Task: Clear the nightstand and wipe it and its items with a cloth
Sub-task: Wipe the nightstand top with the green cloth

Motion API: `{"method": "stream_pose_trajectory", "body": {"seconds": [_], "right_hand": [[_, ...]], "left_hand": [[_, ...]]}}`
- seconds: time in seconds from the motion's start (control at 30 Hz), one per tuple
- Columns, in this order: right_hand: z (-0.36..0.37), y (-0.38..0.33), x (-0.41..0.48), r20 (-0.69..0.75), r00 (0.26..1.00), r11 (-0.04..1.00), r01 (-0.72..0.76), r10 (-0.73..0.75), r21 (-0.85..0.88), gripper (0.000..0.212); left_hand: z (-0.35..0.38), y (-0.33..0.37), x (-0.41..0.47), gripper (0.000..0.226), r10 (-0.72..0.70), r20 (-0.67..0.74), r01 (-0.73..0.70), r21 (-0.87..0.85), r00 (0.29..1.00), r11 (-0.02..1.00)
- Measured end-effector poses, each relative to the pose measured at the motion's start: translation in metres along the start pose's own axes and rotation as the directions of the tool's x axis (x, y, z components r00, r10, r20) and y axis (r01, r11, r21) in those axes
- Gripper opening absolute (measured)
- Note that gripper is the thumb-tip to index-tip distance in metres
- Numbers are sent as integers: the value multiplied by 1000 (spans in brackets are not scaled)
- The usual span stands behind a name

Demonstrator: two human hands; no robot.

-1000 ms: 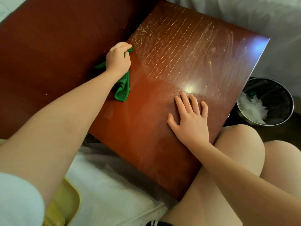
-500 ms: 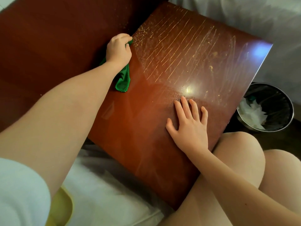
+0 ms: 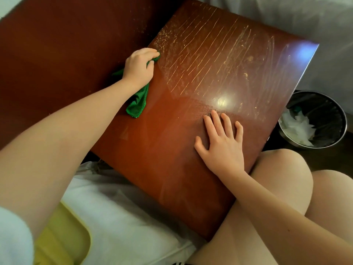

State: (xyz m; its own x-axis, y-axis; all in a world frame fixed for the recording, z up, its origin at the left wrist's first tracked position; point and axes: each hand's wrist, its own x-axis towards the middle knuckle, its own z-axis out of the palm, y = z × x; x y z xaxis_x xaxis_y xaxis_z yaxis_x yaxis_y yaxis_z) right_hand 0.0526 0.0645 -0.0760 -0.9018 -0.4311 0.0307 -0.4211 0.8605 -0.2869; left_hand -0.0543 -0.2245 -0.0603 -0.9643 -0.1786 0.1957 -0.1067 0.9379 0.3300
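The glossy reddish-brown nightstand top (image 3: 172, 146) fills the middle of the view, bare of items. Its far half shows streaks and pale crumbs of dirt. My left hand (image 3: 139, 67) grips a green cloth (image 3: 137, 104) at the top's left edge, near the far corner, with the cloth's tail hanging back under my wrist. My right hand (image 3: 221, 144) lies flat on the near right part of the top, fingers straight and spread.
A dark wooden headboard (image 3: 57, 54) stands left of the nightstand. A round metal bin (image 3: 313, 121) with white paper sits on the floor at the right. White bedding (image 3: 118, 222) and a yellow item (image 3: 63, 238) lie at the near left. My knees (image 3: 286, 178) are at the right.
My left hand has slid the green cloth slightly farther along the left edge toward the far corner. My right hand stays flat in the same spot.
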Motion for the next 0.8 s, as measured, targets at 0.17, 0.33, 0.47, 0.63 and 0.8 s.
{"method": "stream_pose_trajectory", "body": {"seconds": [0.17,0.33,0.47,0.63,0.8], "right_hand": [[1,1,0,3,1000,1000,0,0,3,58],[0,0,1,0,1000,1000,3,-3,1,58],[0,1,0,-3,1000,1000,3,-3,-4,59],[0,1,1,0,1000,1000,5,-5,5,59],[1,1,0,2,1000,1000,9,-9,-7,59]], "left_hand": [[1,7,-24,36,66,18,-66,-20,998,998],[1,29,-62,35,146,32,-144,-50,989,988],[3,48,-99,35,247,53,-242,-90,968,966],[6,64,-134,35,339,90,-324,-145,937,935],[1,50,-116,34,433,149,-402,-197,889,894]]}}
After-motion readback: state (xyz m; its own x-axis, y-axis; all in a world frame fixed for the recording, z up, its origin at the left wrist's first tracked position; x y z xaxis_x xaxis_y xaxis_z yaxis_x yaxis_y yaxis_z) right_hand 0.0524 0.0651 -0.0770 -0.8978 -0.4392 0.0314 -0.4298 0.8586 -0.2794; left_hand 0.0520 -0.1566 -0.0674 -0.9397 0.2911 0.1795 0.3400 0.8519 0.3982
